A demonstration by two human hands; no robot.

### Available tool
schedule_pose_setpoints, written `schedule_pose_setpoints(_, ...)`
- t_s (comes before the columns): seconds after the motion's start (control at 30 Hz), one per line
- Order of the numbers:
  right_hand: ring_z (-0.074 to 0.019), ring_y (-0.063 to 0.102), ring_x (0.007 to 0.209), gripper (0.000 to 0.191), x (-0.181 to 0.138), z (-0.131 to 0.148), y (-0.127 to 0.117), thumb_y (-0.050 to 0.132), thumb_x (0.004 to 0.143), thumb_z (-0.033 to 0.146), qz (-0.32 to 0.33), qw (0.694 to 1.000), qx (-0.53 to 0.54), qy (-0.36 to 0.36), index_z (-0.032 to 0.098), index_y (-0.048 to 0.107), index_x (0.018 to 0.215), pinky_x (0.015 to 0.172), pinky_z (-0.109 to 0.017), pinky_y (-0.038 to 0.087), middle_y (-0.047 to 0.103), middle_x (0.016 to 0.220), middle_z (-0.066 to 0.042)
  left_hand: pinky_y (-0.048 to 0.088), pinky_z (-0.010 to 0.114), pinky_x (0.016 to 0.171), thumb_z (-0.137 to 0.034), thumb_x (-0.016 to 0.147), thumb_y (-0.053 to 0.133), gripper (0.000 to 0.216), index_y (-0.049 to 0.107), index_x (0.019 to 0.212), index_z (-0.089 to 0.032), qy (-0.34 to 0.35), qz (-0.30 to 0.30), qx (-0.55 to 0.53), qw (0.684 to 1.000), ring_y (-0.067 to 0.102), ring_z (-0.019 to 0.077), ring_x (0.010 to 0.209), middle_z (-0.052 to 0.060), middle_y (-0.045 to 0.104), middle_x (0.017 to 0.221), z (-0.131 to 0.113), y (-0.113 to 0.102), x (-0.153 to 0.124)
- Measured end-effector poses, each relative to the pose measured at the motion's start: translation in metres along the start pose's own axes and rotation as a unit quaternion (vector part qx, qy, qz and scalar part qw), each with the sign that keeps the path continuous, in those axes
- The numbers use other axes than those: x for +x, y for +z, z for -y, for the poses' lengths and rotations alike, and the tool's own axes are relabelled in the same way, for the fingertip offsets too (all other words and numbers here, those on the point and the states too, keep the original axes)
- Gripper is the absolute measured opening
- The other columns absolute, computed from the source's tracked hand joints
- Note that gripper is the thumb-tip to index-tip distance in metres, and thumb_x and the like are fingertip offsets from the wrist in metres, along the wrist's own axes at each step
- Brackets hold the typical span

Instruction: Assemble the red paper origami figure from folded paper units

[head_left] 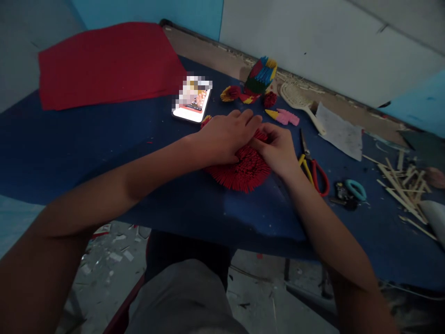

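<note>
Grey cloth covers me at the bottom of the view, just short of the edge of the blue table. On that table, right in front of me and under both of my hands, sits a round red piece, its surface a dense mass of small pointed tips fanning out at the rim. My left hand lies across its upper left, fingers side by side and bent over it, thumb down on the near side; how firmly they grip I can't tell. My right hand comes in from the other side, fingers curled, thumb reaching toward my left fingertips; whether anything is pinched there is hidden from me. Just beyond my left hand lies a phone with its screen lit, and past it a red sheet is spread out. Farther back stands a many-coloured piece, with a pink and yellow piece nearer me. To the right of my right hand are pliers with one yellow and one red handle, then a turquoise ring, and farther right a loose heap of pale sticks.
</note>
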State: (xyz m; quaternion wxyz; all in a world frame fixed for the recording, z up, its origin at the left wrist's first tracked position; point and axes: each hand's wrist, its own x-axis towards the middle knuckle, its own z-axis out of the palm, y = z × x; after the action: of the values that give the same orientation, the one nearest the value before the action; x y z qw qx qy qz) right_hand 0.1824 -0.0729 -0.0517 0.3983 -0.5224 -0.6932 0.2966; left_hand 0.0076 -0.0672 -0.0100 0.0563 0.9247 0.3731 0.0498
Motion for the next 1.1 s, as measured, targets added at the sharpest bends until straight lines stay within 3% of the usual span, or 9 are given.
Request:
schedule_pose_setpoints(0.27, -0.0137, 0.050, 0.067, 0.009, 0.000, 0.000, 0.000, 0.068, 0.074, 0.027, 0.001, 1.000, -0.023, -0.009, 0.019, 0.063, 0.072, 0.064, -0.030, 0.042, 0.055, 0.065, 0.002, 0.040, 0.045, 0.106, -0.032, 0.077, 0.071, 0.078, 0.030, 0.142, -0.018, 0.004, -0.001, -0.008, 1.000, 0.040, 0.0363, 0.134, 0.014, 0.044, 0.138, 0.001, 0.008, 0.003)
schedule_pose_setpoints(0.53, -0.0187, 0.057, 0.077, 0.005, -0.001, 0.003, -0.001, 0.066, 0.076, 0.024, 0.012, 0.999, -0.036, -0.011, 0.020, 0.067, 0.079, 0.071, -0.033, 0.045, 0.061, 0.072, 0.000, 0.035, 0.045, 0.109, -0.029, 0.071, 0.076, 0.073, 0.041, 0.134, -0.017, 0.024, -0.025, -0.104, 0.994, 0.037, 0.0374, 0.134, 0.013, 0.047, 0.132, 0.010, 0.014, 0.005)
schedule_pose_setpoints(0.73, -0.0184, 0.057, 0.076, 0.004, -0.002, 0.006, -0.001, 0.067, 0.077, 0.024, 0.019, 0.999, -0.043, -0.006, 0.021, 0.068, 0.078, 0.073, -0.034, 0.046, 0.063, 0.072, 0.000, 0.032, 0.045, 0.111, -0.026, 0.072, 0.074, 0.072, 0.042, 0.135, -0.017, 0.036, -0.013, -0.111, 0.993, 0.039, 0.0353, 0.133, 0.012, 0.050, 0.132, 0.014, 0.011, 0.002)
schedule_pose_setpoints(1.1, -0.0154, 0.053, 0.068, 0.004, -0.003, 0.002, -0.002, 0.066, 0.076, 0.022, 0.018, 0.999, -0.047, -0.010, 0.019, 0.068, 0.075, 0.068, -0.031, 0.043, 0.060, 0.065, 0.002, 0.036, 0.044, 0.112, -0.027, 0.081, 0.067, 0.087, 0.021, 0.153, -0.018, 0.065, 0.012, -0.013, 0.998, 0.040, 0.0332, 0.137, 0.014, 0.045, 0.146, 0.017, 0.009, 0.002)
